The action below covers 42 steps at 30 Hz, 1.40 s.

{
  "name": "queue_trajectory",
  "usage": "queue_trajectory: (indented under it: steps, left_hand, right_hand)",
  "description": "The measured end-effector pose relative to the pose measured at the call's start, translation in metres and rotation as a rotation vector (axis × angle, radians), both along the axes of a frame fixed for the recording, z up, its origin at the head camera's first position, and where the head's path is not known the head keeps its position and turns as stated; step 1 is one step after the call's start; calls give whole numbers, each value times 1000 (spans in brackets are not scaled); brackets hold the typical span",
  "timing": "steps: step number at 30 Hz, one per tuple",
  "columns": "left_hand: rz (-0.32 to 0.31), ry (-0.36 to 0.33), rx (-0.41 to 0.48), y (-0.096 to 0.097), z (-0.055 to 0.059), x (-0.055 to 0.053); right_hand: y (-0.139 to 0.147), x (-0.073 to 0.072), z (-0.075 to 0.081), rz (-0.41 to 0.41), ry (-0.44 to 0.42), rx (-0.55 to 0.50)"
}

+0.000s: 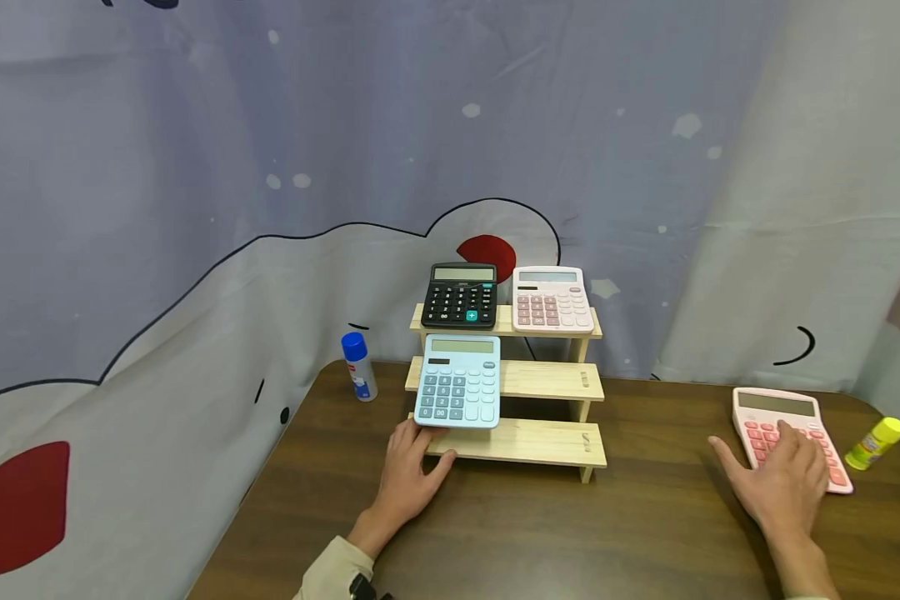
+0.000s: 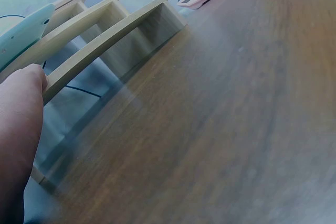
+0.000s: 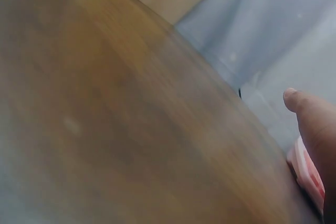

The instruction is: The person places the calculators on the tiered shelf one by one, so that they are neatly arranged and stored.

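A light-blue calculator (image 1: 459, 382) stands tilted at the left end of a tiered wooden shelf (image 1: 540, 442), its lower edge over the lowest board and its body overlapping the middle one. Just under its lower left corner, my left hand (image 1: 408, 471) touches the left end of the lowest board, thumb by the front edge. Over on the right, my right hand (image 1: 787, 479) lies over a pink calculator (image 1: 772, 406), fingers extended across its keys and thumb spread out to the left. The right wrist view catches only my thumb and an edge of that pink calculator (image 3: 310, 177).
On the top board sit a black calculator (image 1: 460, 296) and a pale pink calculator (image 1: 551, 298). A blue-capped glue stick (image 1: 359, 367) stands left of the shelf. A yellow-green glue stick (image 1: 876, 443) lies beside the right calculator. A printed curtain (image 1: 630, 250) hangs behind the table.
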<state>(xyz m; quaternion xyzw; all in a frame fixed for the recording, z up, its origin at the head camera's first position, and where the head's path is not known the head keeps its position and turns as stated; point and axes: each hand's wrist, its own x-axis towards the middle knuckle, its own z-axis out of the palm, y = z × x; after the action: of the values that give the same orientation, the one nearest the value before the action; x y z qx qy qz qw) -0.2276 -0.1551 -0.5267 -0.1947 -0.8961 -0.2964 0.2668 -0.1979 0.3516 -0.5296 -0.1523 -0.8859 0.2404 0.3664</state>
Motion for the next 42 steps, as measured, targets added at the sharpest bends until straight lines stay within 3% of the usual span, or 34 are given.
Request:
queue_trajectory:
  steps: [5, 14, 20, 26, 34, 42]
  left_hand:
    - [-3, 17, -7, 1, 1, 1]
    - [0, -9, 0, 0, 2, 2]
    - [1, 8, -5, 0, 2, 3]
    - [3, -2, -10, 1, 3, 3]
    - [3, -1, -12, 3, 2, 2]
    - [8, 9, -11, 2, 2, 2]
  right_hand:
    - [14, 0, -4, -34, 36, 14]
    - [33, -4, -4, -97, -45, -89]
    - [43, -3, -4, -121, -113, -108]
    - [47, -5, -3, -121, -245, -111]
    - [52, -5, 2, -106, -505, -149]
    - [53, -6, 2, -84, -559, -149]
